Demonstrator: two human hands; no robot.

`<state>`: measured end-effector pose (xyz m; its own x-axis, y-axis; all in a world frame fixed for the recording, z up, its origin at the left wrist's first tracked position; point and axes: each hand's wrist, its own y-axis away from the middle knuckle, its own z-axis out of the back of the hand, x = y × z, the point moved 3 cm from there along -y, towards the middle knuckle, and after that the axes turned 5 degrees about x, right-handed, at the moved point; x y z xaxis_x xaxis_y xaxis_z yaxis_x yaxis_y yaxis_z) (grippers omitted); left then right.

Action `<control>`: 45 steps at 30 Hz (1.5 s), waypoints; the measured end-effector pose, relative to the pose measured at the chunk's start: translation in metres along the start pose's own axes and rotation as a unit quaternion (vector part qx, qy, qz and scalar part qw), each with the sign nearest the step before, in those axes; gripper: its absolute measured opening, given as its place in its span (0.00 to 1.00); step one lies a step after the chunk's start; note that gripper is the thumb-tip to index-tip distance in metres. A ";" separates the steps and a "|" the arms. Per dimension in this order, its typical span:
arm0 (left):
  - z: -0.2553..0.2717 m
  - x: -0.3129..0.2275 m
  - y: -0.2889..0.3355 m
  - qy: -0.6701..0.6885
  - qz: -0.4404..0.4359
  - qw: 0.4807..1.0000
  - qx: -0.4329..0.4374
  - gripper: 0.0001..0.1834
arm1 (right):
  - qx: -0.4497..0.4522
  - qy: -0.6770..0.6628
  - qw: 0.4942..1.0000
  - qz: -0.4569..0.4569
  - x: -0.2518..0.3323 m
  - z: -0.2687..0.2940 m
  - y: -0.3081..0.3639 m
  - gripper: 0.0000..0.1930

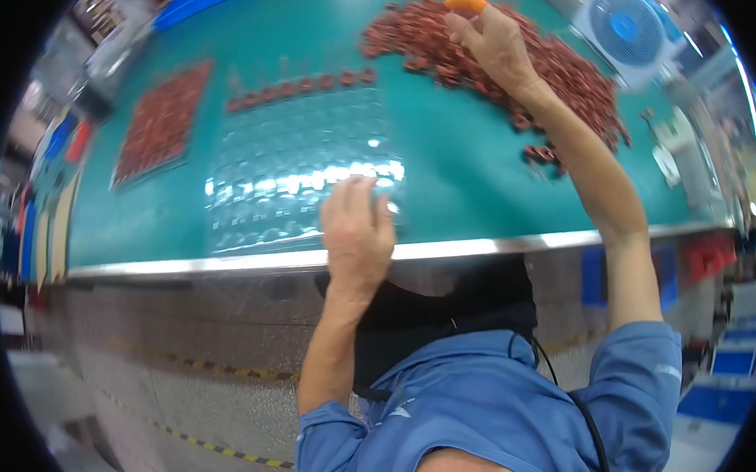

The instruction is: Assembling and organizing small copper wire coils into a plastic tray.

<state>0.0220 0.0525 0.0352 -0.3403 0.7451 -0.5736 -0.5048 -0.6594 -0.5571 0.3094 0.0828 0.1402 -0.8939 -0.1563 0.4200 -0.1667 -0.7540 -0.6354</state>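
Note:
My left hand [357, 235] rests over the near right part of a clear plastic tray [272, 139] with rows of pockets, its fingers stretched out and a little blurred. Small reddish-brown parts [305, 85] fill the far row of that tray; glare covers some nearer pockets. Far to the right, my right hand [500, 51] reaches over a wide heap of similar parts [561, 92]. Its fingers close on a curved orange object [467, 4], whose exact kind I cannot make out.
Left of the clear tray lies another tray [162, 125] full of reddish-brown parts. A blue bin [201, 0] stands at the far left, and a white-framed blue fan [627, 29] at the far right. The green table [448, 180] ends in a pale front edge.

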 end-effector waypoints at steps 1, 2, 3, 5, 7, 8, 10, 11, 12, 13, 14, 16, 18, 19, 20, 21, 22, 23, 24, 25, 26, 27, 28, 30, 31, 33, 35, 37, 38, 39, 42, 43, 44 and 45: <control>0.000 0.002 0.002 -0.013 -0.004 1.000 0.002 0.13 | 0.024 0.005 1.000 -0.019 0.001 0.021 0.012 0.15; -0.003 -0.001 0.000 -0.008 -0.004 1.000 0.000 0.13 | 0.046 0.010 0.998 -0.035 0.001 0.041 0.027 0.15; -0.004 -0.003 -0.001 -0.005 -0.003 1.000 -0.004 0.13 | 0.055 0.037 0.997 -0.031 -0.007 0.058 0.047 0.14; -0.009 -0.005 -0.003 -0.004 -0.019 1.000 -0.001 0.12 | 0.164 0.113 0.978 -0.060 -0.009 0.089 0.085 0.13; -0.012 -0.007 -0.003 -0.021 -0.026 0.999 0.010 0.12 | 0.239 0.167 0.955 -0.047 -0.016 0.101 0.126 0.17; -0.012 -0.006 -0.001 -0.023 -0.027 0.999 0.013 0.11 | 0.278 0.202 0.937 -0.057 -0.007 0.097 0.138 0.21; -0.011 -0.008 0.000 -0.031 -0.031 0.999 0.020 0.11 | 0.382 0.239 0.889 -0.081 -0.015 0.095 0.163 0.26; -0.011 -0.009 0.000 -0.039 -0.031 0.998 0.028 0.11 | 0.367 0.258 0.893 -0.029 -0.022 0.090 0.174 0.25; -0.012 -0.011 0.000 -0.041 -0.034 0.998 0.029 0.11 | 0.350 0.277 0.894 0.024 -0.029 0.088 0.183 0.25; -0.010 -0.011 0.001 -0.051 -0.029 0.998 0.031 0.11 | 0.349 0.280 0.894 0.039 -0.027 0.083 0.180 0.21; -0.009 -0.011 0.002 -0.060 -0.024 0.997 0.032 0.11 | 0.348 0.275 0.895 0.042 -0.026 0.079 0.178 0.21; -0.009 -0.014 0.000 -0.054 -0.035 0.998 0.026 0.11 | 0.314 0.289 0.901 0.074 -0.022 0.074 0.172 0.12; -0.008 -0.016 0.000 -0.022 -0.039 0.999 0.011 0.14 | 0.274 0.287 0.911 0.111 -0.021 0.067 0.174 0.09; -0.007 -0.022 0.000 0.015 -0.034 0.999 0.002 0.15 | 0.264 0.288 0.912 0.125 -0.020 0.063 0.174 0.09; -0.003 -0.032 0.002 0.051 -0.028 0.998 -0.004 0.15 | 0.260 0.272 0.917 0.131 -0.017 0.058 0.176 0.13; -0.004 -0.040 0.000 0.065 -0.044 0.997 -0.006 0.17 | 0.261 0.267 0.918 0.136 -0.014 0.056 0.178 0.13; -0.007 -0.048 -0.001 0.105 -0.027 0.994 0.012 0.19 | 0.229 0.207 0.940 0.143 -0.003 0.054 0.176 0.15; -0.010 -0.057 -0.003 0.145 -0.008 0.989 0.030 0.22 | 0.198 0.143 0.958 0.147 0.010 0.053 0.175 0.18; -0.013 -0.066 -0.007 0.200 0.041 0.975 0.091 0.26 | 0.195 0.110 0.963 0.149 0.022 0.052 0.175 0.20; -0.021 -0.076 -0.013 0.261 0.082 0.950 0.154 0.29 | 0.194 0.091 0.966 0.148 0.035 0.056 0.176 0.21; -0.030 -0.077 -0.015 0.290 0.071 0.936 0.190 0.31 | 0.197 0.066 0.967 0.150 0.050 0.056 0.176 0.21; -0.040 -0.077 -0.017 0.319 0.059 0.919 0.226 0.32 | 0.195 0.038 0.969 0.147 0.063 0.056 0.175 0.21; -0.050 -0.081 -0.019 0.341 0.040 0.906 0.246 0.26 | 0.163 0.028 0.972 0.165 0.072 0.058 0.174 0.21; -0.061 -0.080 -0.012 0.424 0.085 0.843 0.319 0.18 | 0.097 0.012 0.983 0.157 0.084 0.060 0.179 0.21; -0.057 -0.085 -0.010 0.509 0.083 0.814 0.268 0.12 | 0.096 -0.033 0.991 0.083 0.086 0.062 0.180 0.22; -0.056 -0.081 -0.005 0.557 0.113 0.788 0.236 0.12 | 0.080 -0.157 0.981 -0.086 0.084 0.059 0.183 0.20; -0.056 -0.079 -0.002 0.583 0.113 0.766 0.247 0.12 | 0.127 -0.378 0.889 -0.226 0.066 0.045 0.195 0.18; -0.055 -0.081 0.000 0.614 0.108 0.736 0.264 0.14 | 0.148 -0.386 0.888 -0.204 0.064 0.041 0.200 0.17; -0.053 -0.082 0.000 0.612 0.110 0.737 0.264 0.14 | 0.147 -0.395 0.881 -0.214 0.066 0.040 0.202 0.17; -0.049 -0.084 0.000 0.588 0.093 0.764 0.250 0.14 | 0.146 -0.405 0.874 -0.224 0.068 0.038 0.203 0.17; -0.034 -0.089 0.001 0.527 0.061 0.810 0.250 0.16 | 0.145 -0.472 0.835 -0.242 0.075 0.035 0.204 0.18; -0.028 -0.089 0.002 0.491 0.045 0.831 0.259 0.17 | 0.144 -0.474 0.835 -0.241 0.076 0.035 0.205 0.18; -0.023 -0.089 0.003 0.469 0.020 0.846 0.253 0.19 | 0.157 -0.506 0.817 -0.230 0.079 0.034 0.206 0.18; -0.019 -0.090 0.005 0.468 0.019 0.846 0.254 0.19 | 0.170 -0.536 0.797 -0.219 0.081 0.034 0.207 0.18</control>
<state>0.0653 -0.0192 0.0727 0.2934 0.1615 -0.9423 -0.8647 -0.3755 -0.3336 0.2167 -0.1070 0.0647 0.1190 -0.1483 0.9818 -0.0794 -0.9870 -0.1395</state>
